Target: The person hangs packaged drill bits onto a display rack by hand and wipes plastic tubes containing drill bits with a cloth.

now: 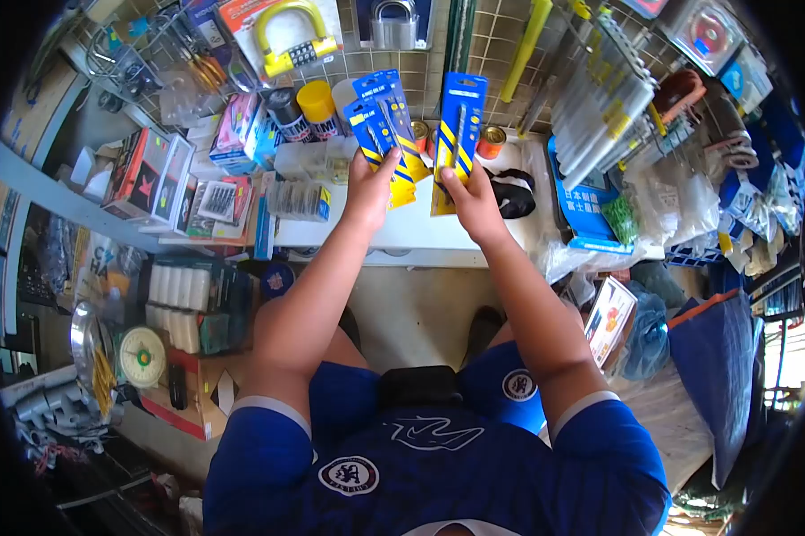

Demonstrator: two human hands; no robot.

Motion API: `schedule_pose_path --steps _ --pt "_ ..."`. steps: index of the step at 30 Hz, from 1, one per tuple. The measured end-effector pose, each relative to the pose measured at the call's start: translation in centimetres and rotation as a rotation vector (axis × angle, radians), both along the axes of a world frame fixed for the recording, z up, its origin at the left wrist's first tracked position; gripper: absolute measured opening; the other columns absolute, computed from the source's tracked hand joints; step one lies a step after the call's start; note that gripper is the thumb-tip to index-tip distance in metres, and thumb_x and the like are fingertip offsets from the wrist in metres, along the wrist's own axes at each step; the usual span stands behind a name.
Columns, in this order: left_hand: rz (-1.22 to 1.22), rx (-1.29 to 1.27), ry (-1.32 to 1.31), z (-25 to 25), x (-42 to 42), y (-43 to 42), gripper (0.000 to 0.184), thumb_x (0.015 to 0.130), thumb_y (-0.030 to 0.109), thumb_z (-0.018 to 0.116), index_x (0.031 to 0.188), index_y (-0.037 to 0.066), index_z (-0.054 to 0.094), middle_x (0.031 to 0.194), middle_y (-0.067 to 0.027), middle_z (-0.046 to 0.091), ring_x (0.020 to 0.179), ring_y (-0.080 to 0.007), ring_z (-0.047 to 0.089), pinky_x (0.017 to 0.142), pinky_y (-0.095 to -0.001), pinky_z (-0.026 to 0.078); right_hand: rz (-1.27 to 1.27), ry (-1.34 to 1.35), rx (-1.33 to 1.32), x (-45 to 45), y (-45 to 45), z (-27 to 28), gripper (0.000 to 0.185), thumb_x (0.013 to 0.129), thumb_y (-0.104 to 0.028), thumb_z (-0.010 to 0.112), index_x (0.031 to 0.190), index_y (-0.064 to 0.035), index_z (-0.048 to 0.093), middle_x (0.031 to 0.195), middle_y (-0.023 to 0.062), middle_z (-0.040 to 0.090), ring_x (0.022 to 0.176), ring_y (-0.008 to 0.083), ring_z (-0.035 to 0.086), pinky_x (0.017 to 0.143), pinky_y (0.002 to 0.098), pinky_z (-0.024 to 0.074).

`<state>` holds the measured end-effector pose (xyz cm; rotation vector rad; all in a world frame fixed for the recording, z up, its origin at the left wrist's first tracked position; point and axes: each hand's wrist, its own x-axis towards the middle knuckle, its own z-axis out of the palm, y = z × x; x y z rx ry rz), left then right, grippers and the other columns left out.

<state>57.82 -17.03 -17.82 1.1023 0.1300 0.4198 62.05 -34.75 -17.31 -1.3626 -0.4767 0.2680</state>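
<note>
My left hand (369, 189) is closed around a small fan of blue-and-yellow carded drill bit packs (377, 129), held upright above the white shelf; at least two cards overlap. Another blue-and-yellow drill bit pack (461, 121) is gripped by my right hand (474, 204), the thumb pressed on its lower front. A slim metal bit shows behind the plastic of this card. The two hands are apart, with a narrow gap between the packs. The small print is too blurred to read.
On the white shelf (393, 234) stand spray cans with a yellow cap (316, 100), orange tins (492, 141) and a black-and-white item (513, 193). A yellow lock (297, 40) hangs on the tiled wall. Boxes (139, 183) and a dial scale (141, 357) sit left; plastic-wrapped goods crowd the right.
</note>
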Motion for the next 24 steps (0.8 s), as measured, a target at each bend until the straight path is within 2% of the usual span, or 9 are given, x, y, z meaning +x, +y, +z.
schedule_pose_path --steps 3,6,7,11,15,16,19,21,24 --pt "0.026 0.029 -0.006 -1.6 1.5 -1.1 0.030 0.095 0.009 0.065 0.123 0.006 0.053 0.117 -0.0059 0.065 0.106 -0.0156 0.064 0.091 -0.0326 0.051 0.110 -0.130 0.029 1.4 -0.1 -0.6 0.041 0.102 -0.017 0.055 0.138 -0.0005 0.041 0.123 0.0074 0.054 0.111 0.0144 0.052 0.097 0.0307 0.0432" --pt "-0.068 0.094 -0.047 -3.3 3.2 -2.4 0.033 0.096 0.007 0.060 0.128 0.005 0.050 0.121 -0.0054 0.063 0.110 -0.0159 0.062 0.095 -0.0320 0.049 0.126 -0.070 -0.164 2.3 0.1 -1.0 0.047 0.102 -0.018 0.054 0.141 -0.0016 0.033 0.130 0.0111 0.048 0.118 0.0173 0.048 0.102 0.0321 0.0400" --pt "-0.118 0.085 -0.080 -3.5 3.5 -3.0 0.032 0.097 0.008 0.059 0.128 0.004 0.050 0.120 -0.0053 0.063 0.109 -0.0157 0.062 0.095 -0.0322 0.049 0.094 -0.234 -0.240 3.2 0.5 -2.4 0.056 0.101 -0.016 0.056 0.144 -0.0029 0.023 0.132 0.0135 0.047 0.121 0.0192 0.048 0.104 0.0328 0.0391" --pt "-0.185 -0.054 -0.162 -3.8 3.8 -4.3 0.043 0.107 0.025 0.039 0.145 0.004 0.035 0.134 -0.0131 0.055 0.121 -0.0232 0.059 0.101 -0.0362 0.049 0.023 -0.233 -0.027 3.4 2.1 -2.4 0.075 0.097 -0.003 0.060 0.151 -0.0041 0.008 0.134 0.0160 0.046 0.121 0.0201 0.048 0.104 0.0329 0.0388" --pt "-0.179 0.038 -0.283 -5.6 4.0 -3.7 0.081 0.094 0.058 0.052 0.146 0.003 0.023 0.137 -0.0148 0.050 0.123 -0.0243 0.057 0.101 -0.0378 0.049 0.197 -0.091 -0.072 5.0 1.7 -4.3 0.070 0.092 -0.002 0.066 0.149 -0.0015 0.026 0.135 0.0144 0.052 0.124 0.0209 0.052 0.105 0.0352 0.0412" --pt "-0.173 0.048 -0.330 -5.9 4.1 -3.5 0.092 0.090 0.066 0.057 0.145 0.003 0.021 0.138 -0.0148 0.049 0.123 -0.0240 0.057 0.100 -0.0381 0.050 0.168 -0.038 -0.033 4.7 1.7 -4.5 0.055 0.091 -0.003 0.068 0.138 -0.0007 0.041 0.125 0.0111 0.058 0.118 0.0185 0.055 0.101 0.0344 0.0444" --pt "-0.066 0.210 -0.207 -6.1 3.9 -3.4 0.101 0.081 0.062 0.072 0.142 0.001 0.020 0.132 -0.0149 0.049 0.120 -0.0237 0.057 0.100 -0.0383 0.049 0.014 -0.190 -0.049 3.8 1.9 -5.6 0.049 0.089 -0.003 0.069 0.131 -0.0016 0.044 0.120 0.0133 0.059 0.115 0.0223 0.058 0.098 0.0349 0.0456" --pt "-0.029 0.226 -0.192 -6.1 3.9 -2.9 0.112 0.074 0.041 0.088 0.147 0.006 0.011 0.133 -0.0122 0.043 0.123 -0.0221 0.051 0.104 -0.0387 0.045 -0.060 -0.413 -0.258 3.4 1.8 -6.0 0.048 0.084 -0.003 0.070 0.126 -0.0044 0.047 0.113 0.0175 0.062 0.108 0.0321 0.063 0.091 0.0378 0.0482" --pt "0.109 0.285 -0.172 -5.6 3.5 -3.3 0.110 0.073 0.017 0.089 0.151 0.004 0.012 0.134 -0.0140 0.047 0.118 -0.0213 0.055 0.100 -0.0364 0.049 -0.093 -0.463 -0.287 2.8 2.3 -7.7 0.050 0.081 0.000 0.069 0.126 -0.0051 0.047 0.114 0.0170 0.063 0.106 0.0320 0.064 0.090 0.0380 0.0494"
